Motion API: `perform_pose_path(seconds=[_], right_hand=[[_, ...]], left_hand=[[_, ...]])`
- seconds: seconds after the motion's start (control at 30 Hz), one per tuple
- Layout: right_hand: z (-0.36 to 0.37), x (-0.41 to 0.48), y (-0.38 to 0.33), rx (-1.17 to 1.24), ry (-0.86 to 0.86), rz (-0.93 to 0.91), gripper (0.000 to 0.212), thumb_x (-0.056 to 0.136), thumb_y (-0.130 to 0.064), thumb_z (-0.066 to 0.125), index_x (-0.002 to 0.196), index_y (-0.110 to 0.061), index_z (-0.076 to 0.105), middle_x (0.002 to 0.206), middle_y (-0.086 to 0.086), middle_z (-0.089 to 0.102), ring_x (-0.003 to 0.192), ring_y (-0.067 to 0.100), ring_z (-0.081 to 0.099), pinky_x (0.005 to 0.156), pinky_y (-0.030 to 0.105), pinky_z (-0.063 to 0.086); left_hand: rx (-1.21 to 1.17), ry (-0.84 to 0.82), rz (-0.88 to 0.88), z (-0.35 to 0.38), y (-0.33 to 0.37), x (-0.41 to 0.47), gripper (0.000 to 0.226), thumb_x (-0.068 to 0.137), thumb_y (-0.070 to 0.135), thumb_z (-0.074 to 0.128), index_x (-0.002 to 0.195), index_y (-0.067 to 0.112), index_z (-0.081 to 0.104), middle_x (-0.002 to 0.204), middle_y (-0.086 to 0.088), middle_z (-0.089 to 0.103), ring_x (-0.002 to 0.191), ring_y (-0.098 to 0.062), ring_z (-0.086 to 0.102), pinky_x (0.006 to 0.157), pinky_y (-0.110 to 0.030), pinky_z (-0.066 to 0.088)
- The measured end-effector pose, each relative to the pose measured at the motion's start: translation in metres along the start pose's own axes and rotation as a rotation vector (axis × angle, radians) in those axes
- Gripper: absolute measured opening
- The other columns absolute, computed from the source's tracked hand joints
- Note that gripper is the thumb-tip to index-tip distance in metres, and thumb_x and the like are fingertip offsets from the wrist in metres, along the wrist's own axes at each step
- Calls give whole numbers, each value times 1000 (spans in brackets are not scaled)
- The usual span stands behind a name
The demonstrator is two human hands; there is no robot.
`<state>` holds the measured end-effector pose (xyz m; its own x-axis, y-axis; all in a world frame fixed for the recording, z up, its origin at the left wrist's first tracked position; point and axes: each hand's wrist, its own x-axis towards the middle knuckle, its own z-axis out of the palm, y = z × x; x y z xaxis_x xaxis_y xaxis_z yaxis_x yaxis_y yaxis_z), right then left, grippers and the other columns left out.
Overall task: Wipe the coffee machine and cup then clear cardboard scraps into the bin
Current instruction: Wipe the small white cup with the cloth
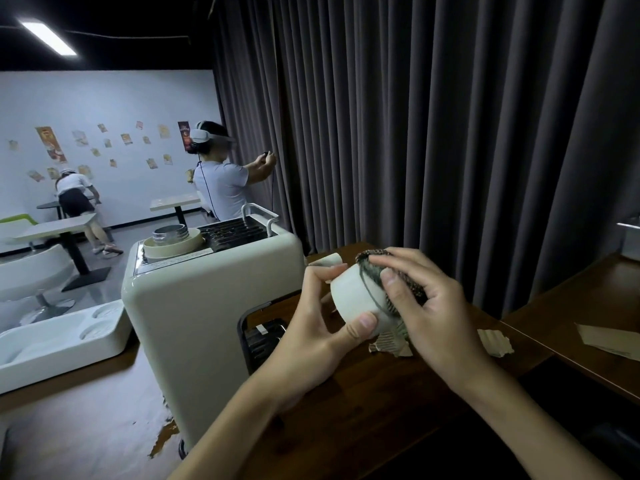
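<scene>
The white cup (pixel 353 299) is held tipped on its side above the dark wooden bench (pixel 346 410), its mouth turned to the right. The left hand (pixel 322 327) is clamped round the cup's body, thumb under the lower wall and fingers over the top. The right hand (pixel 426 306) is closed on a dark speckled cloth (pixel 394 271) that is pressed into the cup's mouth and spills over its rim. Just beneath the cup, torn cardboard scraps (pixel 391 344) lie on the bench, with another ragged piece (pixel 495 342) a little to the right and a pale curled piece (pixel 329 260) behind the hands. To the left of the cup stands the cream coffee machine (pixel 194 306), a rounded box with a dark recess low in its front, a slatted black grille on top and a round lidded opening near its left edge. Left of the machine, a white moulded tray (pixel 59 337) with round hollows rests on a lower, paler surface. At the right, a second dark bench (pixel 588 306) carries flat cardboard sheets (pixel 613 337). Heavy grey curtains (pixel 433 116) hang behind the bench and fill most of the back of the room. Farther left the room opens to a white wall (pixel 104 98) dotted with small posters, white café tables (pixel 55 228) and chairs, and a ceiling strip light (pixel 48 38). A person in a headset (pixel 221 178) stands by the curtain, and another person (pixel 78 202) bends over a far table.
</scene>
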<state>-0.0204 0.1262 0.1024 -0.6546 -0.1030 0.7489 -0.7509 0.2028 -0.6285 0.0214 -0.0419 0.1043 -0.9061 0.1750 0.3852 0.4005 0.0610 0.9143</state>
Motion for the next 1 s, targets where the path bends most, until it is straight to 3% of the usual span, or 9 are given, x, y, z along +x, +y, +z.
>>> perform_pose_path(seconds=[0.17,0.3,0.4,0.47,0.53,0.63,0.8,0.9,1.0], right_hand=[[7,-3,3,10,50,44,28,98,-23,54,122,-16,66,120,-11,61,118,4,55,95,21,49],[12,-1,-3,-64,51,-102,28,96,-22,55,120,-15,68,122,-8,60,119,8,55,96,17,44],[12,10,-7,27,18,-34,25,98,-21,54,118,-14,68,120,-7,62,118,9,57,97,26,48],[15,11,-7,58,37,16,24,98,-18,55,117,-14,68,118,-7,63,117,7,57,99,29,48],[20,6,-8,14,59,1,25,98,-19,56,119,-14,68,120,-7,62,119,7,56,99,26,47],[26,2,-12,-47,35,-79,26,96,-23,57,118,-17,69,122,-9,60,120,6,55,96,18,46],[24,15,-16,89,6,56,25,97,-17,54,117,-12,68,118,-4,64,116,6,57,99,28,48],[31,4,-20,38,39,35,27,97,-22,56,120,-14,67,121,-6,62,118,1,54,96,14,43],[35,-1,-22,-37,65,-63,27,95,-21,58,119,-14,69,121,-6,60,119,3,53,96,11,41]], left_hand=[[-41,162,54,-7,3,7,58,79,37,76,129,30,47,124,5,58,117,-9,60,84,-20,54],[35,66,56,-7,4,7,55,84,31,74,127,22,42,112,16,62,107,1,62,82,-19,55],[47,31,54,-11,3,4,56,84,32,75,129,24,42,108,22,63,108,-2,64,83,-22,55],[-11,82,42,-13,5,3,58,81,34,76,129,26,45,115,15,64,110,-6,64,83,-22,56],[-46,144,37,-14,6,3,58,81,34,76,130,24,46,121,7,62,108,-4,65,81,-18,54],[1,138,50,-18,7,0,54,87,31,75,130,23,43,110,17,65,103,0,65,81,-17,53],[52,100,71,-26,10,-5,55,82,33,76,128,28,45,115,19,63,115,-5,61,86,-24,55],[-28,229,57,-27,11,-3,64,75,43,80,128,28,46,122,3,62,117,-15,62,90,-30,55],[16,205,62,-26,12,-4,63,75,46,78,124,28,44,112,14,65,111,-6,63,85,-24,55]])
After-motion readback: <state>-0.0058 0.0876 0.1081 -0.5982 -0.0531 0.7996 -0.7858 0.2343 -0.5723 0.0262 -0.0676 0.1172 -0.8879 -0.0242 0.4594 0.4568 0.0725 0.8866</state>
